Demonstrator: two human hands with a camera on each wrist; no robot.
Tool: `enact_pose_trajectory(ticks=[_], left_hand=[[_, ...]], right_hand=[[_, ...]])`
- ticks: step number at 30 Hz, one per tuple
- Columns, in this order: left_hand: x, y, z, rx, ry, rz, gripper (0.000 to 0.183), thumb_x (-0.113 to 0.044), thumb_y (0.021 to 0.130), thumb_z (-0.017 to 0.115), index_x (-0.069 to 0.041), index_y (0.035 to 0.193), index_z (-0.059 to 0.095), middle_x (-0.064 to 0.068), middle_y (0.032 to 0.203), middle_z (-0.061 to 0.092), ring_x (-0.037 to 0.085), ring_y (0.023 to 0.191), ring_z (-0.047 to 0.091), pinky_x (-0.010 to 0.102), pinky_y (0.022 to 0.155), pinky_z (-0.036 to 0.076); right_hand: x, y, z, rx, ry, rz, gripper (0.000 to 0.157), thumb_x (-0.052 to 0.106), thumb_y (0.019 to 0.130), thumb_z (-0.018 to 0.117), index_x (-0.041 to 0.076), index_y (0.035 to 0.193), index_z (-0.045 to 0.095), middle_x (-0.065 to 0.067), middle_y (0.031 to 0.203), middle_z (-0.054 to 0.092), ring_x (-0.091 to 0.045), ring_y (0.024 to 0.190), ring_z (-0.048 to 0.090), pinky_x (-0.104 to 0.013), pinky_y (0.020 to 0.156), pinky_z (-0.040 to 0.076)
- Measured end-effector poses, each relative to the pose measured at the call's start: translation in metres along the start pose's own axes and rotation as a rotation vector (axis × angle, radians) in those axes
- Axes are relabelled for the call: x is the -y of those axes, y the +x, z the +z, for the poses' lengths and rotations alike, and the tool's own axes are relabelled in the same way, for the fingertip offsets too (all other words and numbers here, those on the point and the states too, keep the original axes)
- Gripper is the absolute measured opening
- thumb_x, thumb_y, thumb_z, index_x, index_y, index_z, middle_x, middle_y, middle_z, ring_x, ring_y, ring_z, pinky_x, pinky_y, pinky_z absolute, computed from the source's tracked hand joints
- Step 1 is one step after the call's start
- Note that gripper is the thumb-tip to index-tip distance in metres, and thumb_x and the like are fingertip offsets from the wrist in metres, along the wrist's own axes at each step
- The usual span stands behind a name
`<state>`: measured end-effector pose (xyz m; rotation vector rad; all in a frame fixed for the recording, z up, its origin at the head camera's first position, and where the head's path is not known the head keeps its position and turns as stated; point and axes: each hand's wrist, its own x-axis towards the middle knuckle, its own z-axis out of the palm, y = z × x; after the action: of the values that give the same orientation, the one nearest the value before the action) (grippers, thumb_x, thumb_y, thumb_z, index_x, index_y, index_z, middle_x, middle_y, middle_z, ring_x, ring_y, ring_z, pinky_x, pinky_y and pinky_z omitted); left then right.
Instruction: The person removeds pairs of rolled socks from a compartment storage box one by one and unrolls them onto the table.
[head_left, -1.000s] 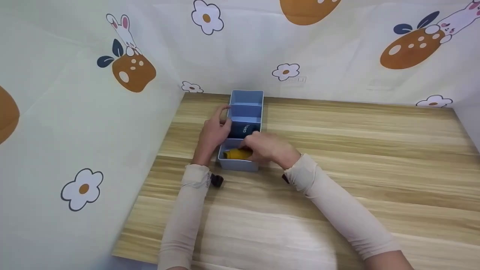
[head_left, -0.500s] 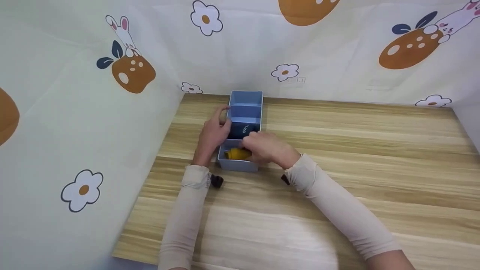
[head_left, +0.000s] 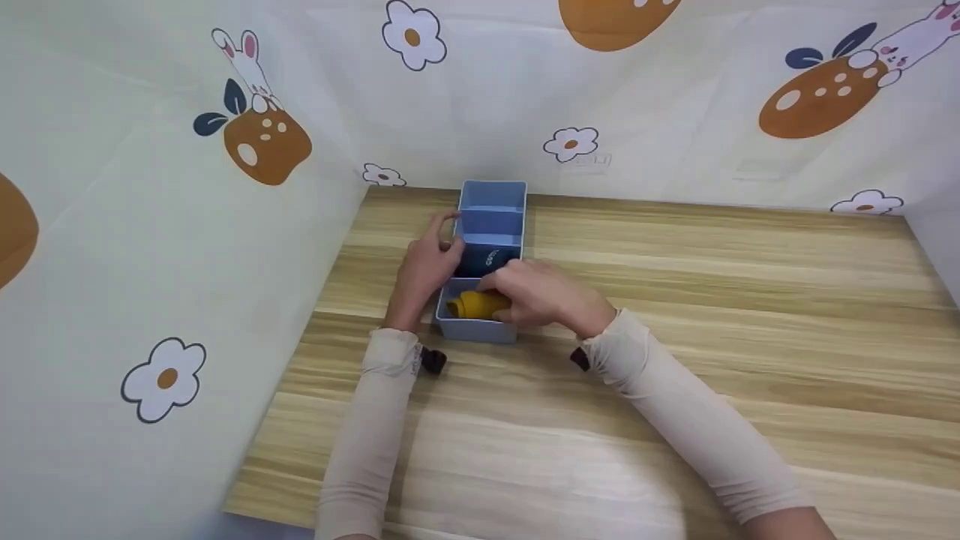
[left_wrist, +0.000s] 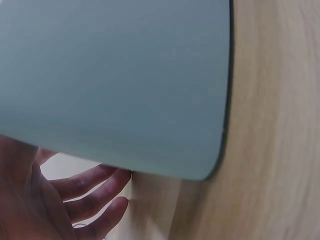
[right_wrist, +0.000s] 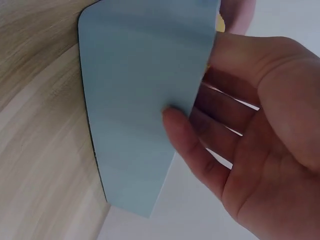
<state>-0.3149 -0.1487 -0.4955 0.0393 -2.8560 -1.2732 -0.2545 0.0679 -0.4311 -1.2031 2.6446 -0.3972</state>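
Note:
A long light-blue divided box [head_left: 480, 331] stands on the table, its compartments in one row running away from me. A yellow rolled cloth [head_left: 480, 305] lies in the nearest compartment, and my right hand [head_left: 541, 294] pinches its right part from above. In the right wrist view one finger [right_wrist: 192, 142] touches the outside of the box wall. A dark navy roll [head_left: 480, 261] with white lettering fills the compartment behind. My left hand [head_left: 429, 268] rests along the box's left side, thumb and index finger at the rim, the other fingers loosely bent.
The two far compartments [head_left: 491, 223] hold nothing visible. Wood-grain table [head_left: 720, 315] surrounds the box. Walls covered with a rabbit, fruit and flower print [head_left: 480, 90] close off the back and the left side.
My right hand has shifted slightly to the right and now shows more of the yellow cloth beneath it. The left hand and the box stay in place.

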Motion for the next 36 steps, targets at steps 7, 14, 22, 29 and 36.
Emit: enact_pose_trajectory(ticks=[7, 14, 22, 29, 36], left_hand=[[0.001, 0.001, 0.000, -0.014, 0.027, 0.010, 0.046, -0.041, 0.107, 0.057, -0.043, 0.153, 0.050, 0.006, 0.110, 0.078, 0.027, 0.095, 0.071, 0.046, 0.080, 0.053], [0.000, 0.002, 0.001, -0.014, 0.021, 0.008, 0.047, -0.041, 0.107, 0.058, -0.043, 0.153, 0.050, 0.008, 0.115, 0.078, 0.027, 0.098, 0.071, 0.048, 0.083, 0.055], [-0.001, 0.001, 0.000, -0.006, 0.035, 0.002, 0.048, -0.045, 0.108, 0.055, -0.043, 0.155, 0.049, 0.008, 0.114, 0.079, 0.027, 0.094, 0.070, 0.046, 0.080, 0.053], [-0.002, -0.001, -0.001, -0.009, 0.025, 0.013, 0.047, -0.043, 0.107, 0.056, -0.043, 0.154, 0.048, 0.007, 0.101, 0.078, 0.027, 0.086, 0.067, 0.043, 0.074, 0.050], [-0.001, -0.002, 0.000, -0.027, 0.013, 0.023, 0.046, -0.039, 0.107, 0.057, -0.043, 0.152, 0.050, 0.007, 0.102, 0.077, 0.028, 0.090, 0.067, 0.046, 0.078, 0.051]], right_hand=[[-0.009, -0.007, -0.003, -0.055, 0.120, -0.014, 0.042, 0.029, 0.096, 0.081, 0.015, 0.135, 0.075, -0.004, 0.118, 0.077, -0.023, 0.095, 0.067, -0.039, 0.085, 0.057], [-0.017, -0.014, -0.003, -0.116, 0.228, -0.040, 0.045, 0.026, 0.093, 0.080, 0.012, 0.135, 0.074, -0.003, 0.121, 0.077, -0.021, 0.095, 0.067, -0.037, 0.084, 0.057], [-0.023, -0.023, -0.003, -0.230, 0.325, -0.096, 0.042, 0.024, 0.094, 0.077, 0.012, 0.134, 0.071, -0.002, 0.124, 0.074, -0.019, 0.102, 0.066, -0.035, 0.086, 0.056], [-0.031, -0.038, -0.003, -0.328, 0.381, -0.107, 0.042, 0.024, 0.094, 0.078, 0.014, 0.134, 0.070, -0.005, 0.121, 0.075, -0.019, 0.101, 0.070, -0.034, 0.083, 0.061], [-0.050, -0.058, 0.004, -0.363, 0.450, -0.078, 0.043, 0.018, 0.094, 0.078, 0.012, 0.136, 0.069, -0.008, 0.122, 0.074, -0.025, 0.102, 0.069, -0.040, 0.087, 0.063]])
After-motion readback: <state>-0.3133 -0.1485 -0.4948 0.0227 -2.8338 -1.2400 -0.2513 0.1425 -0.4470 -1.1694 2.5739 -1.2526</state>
